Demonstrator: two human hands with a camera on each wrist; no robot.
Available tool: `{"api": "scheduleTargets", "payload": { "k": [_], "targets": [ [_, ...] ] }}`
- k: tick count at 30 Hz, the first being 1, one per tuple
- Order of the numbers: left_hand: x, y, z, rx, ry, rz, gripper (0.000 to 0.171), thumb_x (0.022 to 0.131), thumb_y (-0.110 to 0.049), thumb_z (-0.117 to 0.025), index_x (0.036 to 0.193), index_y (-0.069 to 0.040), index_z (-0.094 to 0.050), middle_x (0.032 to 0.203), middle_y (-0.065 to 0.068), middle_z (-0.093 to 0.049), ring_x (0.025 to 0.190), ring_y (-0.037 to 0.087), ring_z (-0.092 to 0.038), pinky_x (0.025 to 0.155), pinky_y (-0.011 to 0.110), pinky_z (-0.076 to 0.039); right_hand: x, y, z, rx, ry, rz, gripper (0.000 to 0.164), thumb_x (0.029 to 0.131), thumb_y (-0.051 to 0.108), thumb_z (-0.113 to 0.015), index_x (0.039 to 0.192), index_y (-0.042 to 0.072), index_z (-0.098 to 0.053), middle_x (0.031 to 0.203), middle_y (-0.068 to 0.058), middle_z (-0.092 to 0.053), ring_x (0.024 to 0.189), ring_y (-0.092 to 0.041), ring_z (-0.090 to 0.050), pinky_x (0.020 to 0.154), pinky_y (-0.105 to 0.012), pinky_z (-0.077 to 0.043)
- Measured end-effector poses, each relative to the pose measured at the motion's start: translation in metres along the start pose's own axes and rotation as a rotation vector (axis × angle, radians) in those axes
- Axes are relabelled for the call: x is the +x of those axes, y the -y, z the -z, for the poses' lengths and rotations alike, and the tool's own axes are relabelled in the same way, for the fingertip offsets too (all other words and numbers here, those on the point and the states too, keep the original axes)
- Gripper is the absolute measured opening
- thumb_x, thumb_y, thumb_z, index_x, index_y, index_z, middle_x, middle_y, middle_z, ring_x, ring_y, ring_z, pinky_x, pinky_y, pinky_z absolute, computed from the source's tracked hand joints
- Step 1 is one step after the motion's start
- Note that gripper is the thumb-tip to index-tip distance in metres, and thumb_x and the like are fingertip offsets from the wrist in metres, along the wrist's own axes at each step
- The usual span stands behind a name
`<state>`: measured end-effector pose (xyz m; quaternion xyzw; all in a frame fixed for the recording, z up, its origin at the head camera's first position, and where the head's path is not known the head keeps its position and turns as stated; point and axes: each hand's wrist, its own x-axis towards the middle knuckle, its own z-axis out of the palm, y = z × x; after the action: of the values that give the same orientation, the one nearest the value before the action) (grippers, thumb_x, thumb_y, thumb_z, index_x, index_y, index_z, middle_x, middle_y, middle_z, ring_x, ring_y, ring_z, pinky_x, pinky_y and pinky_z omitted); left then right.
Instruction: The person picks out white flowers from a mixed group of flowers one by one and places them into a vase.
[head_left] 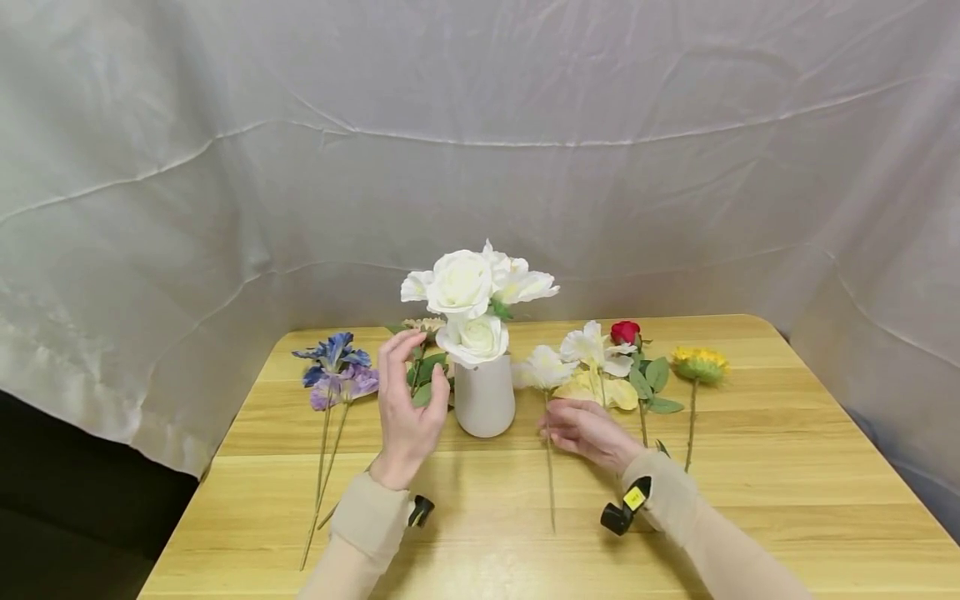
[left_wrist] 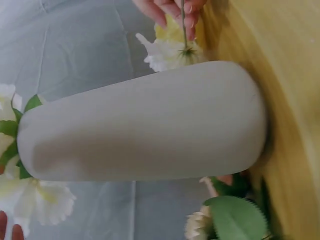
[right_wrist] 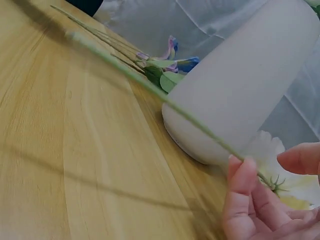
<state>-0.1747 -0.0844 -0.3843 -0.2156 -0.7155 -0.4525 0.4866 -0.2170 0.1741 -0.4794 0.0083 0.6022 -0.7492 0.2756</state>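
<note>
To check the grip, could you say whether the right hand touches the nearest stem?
Touching: the right wrist view shows fingers of the right hand meeting the stem near the white flower.

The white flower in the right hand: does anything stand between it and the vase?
Nothing visible stands between the flower and the side of the vase. Higher up, a white rose overhangs the front, hiding the vase's mouth from the head view.

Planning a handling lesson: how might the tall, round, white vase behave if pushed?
The white vase may tip, since large, white, ruffled blooms crowd above its mouth. Its smooth side could feel slippery; toppled, its rounded body might roll.
</note>
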Motion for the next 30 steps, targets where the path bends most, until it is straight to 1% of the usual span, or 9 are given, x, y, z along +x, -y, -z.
{"api": "scheduleTargets", "payload": {
  "k": [4, 7, 10, 13, 16, 20, 25, 28, 30],
  "targets": [
    [0.004, 0.006, -0.004, 0.013, -0.03, -0.145, 0.035, 0.077, -0.004, -0.058, 0.111, 0.006, -0.056, 0.113, 0.026, -0.051, 0.104, 0.033, -0.049, 0.087, 0.044, -0.042, 0.001, -0.001, -0.002, 0.024, -0.026, -0.006, 0.048, 0.095, 0.016, -0.056, 0.129, -0.014, -0.04, 0.097, -0.012, -0.065, 0.076, -0.011, -0.062, 0.065, -0.017, -0.052],
    [0.008, 0.005, -0.007, 0.041, -0.033, -0.268, 0.033, 0.075, -0.007, -0.06, 0.106, 0.004, -0.06, 0.11, 0.023, -0.055, 0.099, 0.034, -0.05, 0.083, 0.043, -0.042, 0.002, -0.003, -0.004, 0.025, -0.039, -0.013, 0.045, 0.095, 0.015, -0.056, 0.126, -0.014, -0.042, 0.093, -0.011, -0.065, 0.072, -0.01, -0.061, 0.062, -0.016, -0.051],
    [0.012, 0.001, -0.011, 0.08, -0.009, -0.364, 0.032, 0.074, -0.011, -0.064, 0.104, 0.0, -0.062, 0.109, 0.021, -0.057, 0.097, 0.033, -0.052, 0.081, 0.043, -0.042, 0.002, -0.004, -0.005, 0.013, -0.055, -0.016, 0.043, 0.095, 0.015, -0.056, 0.125, -0.013, -0.042, 0.09, -0.01, -0.065, 0.07, -0.009, -0.061, 0.06, -0.015, -0.051],
    [0.016, -0.002, -0.014, 0.128, 0.028, -0.424, 0.032, 0.074, -0.015, -0.069, 0.103, -0.004, -0.064, 0.109, 0.019, -0.058, 0.1, 0.032, -0.053, 0.081, 0.044, -0.042, 0.002, -0.004, -0.007, 0.007, -0.072, -0.01, 0.041, 0.095, 0.014, -0.055, 0.124, -0.012, -0.042, 0.088, -0.009, -0.064, 0.069, -0.01, -0.06, 0.058, -0.015, -0.05],
    [0.018, -0.003, -0.018, 0.167, 0.069, -0.45, 0.033, 0.073, -0.017, -0.074, 0.104, -0.007, -0.065, 0.111, 0.017, -0.058, 0.102, 0.031, -0.053, 0.082, 0.044, -0.042, 0.001, -0.003, -0.009, 0.003, -0.075, 0.011, 0.039, 0.096, 0.013, -0.054, 0.123, -0.012, -0.041, 0.087, -0.009, -0.063, 0.068, -0.01, -0.06, 0.058, -0.015, -0.05],
    [0.018, -0.003, -0.023, 0.205, 0.108, -0.447, 0.037, 0.07, -0.019, -0.079, 0.103, -0.01, -0.065, 0.113, 0.015, -0.058, 0.103, 0.031, -0.052, 0.083, 0.045, -0.041, -0.003, 0.002, -0.011, -0.017, -0.082, 0.062, 0.038, 0.096, 0.012, -0.053, 0.123, -0.012, -0.04, 0.088, -0.01, -0.061, 0.069, -0.011, -0.059, 0.06, -0.016, -0.05],
    [0.018, -0.001, -0.027, 0.229, 0.124, -0.421, 0.033, 0.071, -0.02, -0.079, 0.1, -0.012, -0.066, 0.113, 0.013, -0.058, 0.101, 0.03, -0.051, 0.082, 0.045, -0.041, -0.009, 0.014, -0.012, -0.02, -0.141, 0.133, 0.035, 0.095, 0.012, -0.055, 0.121, -0.009, -0.044, 0.088, -0.008, -0.061, 0.071, -0.011, -0.06, 0.062, -0.016, -0.051],
    [0.018, 0.002, -0.027, 0.234, 0.129, -0.406, 0.029, 0.073, -0.02, -0.078, 0.099, -0.013, -0.066, 0.111, 0.012, -0.059, 0.099, 0.029, -0.051, 0.08, 0.044, -0.04, -0.013, 0.023, -0.014, -0.048, -0.193, 0.197, 0.034, 0.095, 0.014, -0.056, 0.119, -0.007, -0.046, 0.088, -0.008, -0.062, 0.072, -0.011, -0.06, 0.064, -0.017, -0.052],
    [0.018, 0.003, -0.027, 0.238, 0.131, -0.397, 0.028, 0.074, -0.02, -0.077, 0.098, -0.013, -0.067, 0.11, 0.012, -0.059, 0.097, 0.029, -0.051, 0.079, 0.044, -0.04, -0.015, 0.031, -0.015, -0.079, -0.219, 0.24, 0.037, 0.095, 0.016, -0.056, 0.121, -0.008, -0.045, 0.089, -0.008, -0.062, 0.074, -0.011, -0.06, 0.065, -0.017, -0.052]
  ]
}}
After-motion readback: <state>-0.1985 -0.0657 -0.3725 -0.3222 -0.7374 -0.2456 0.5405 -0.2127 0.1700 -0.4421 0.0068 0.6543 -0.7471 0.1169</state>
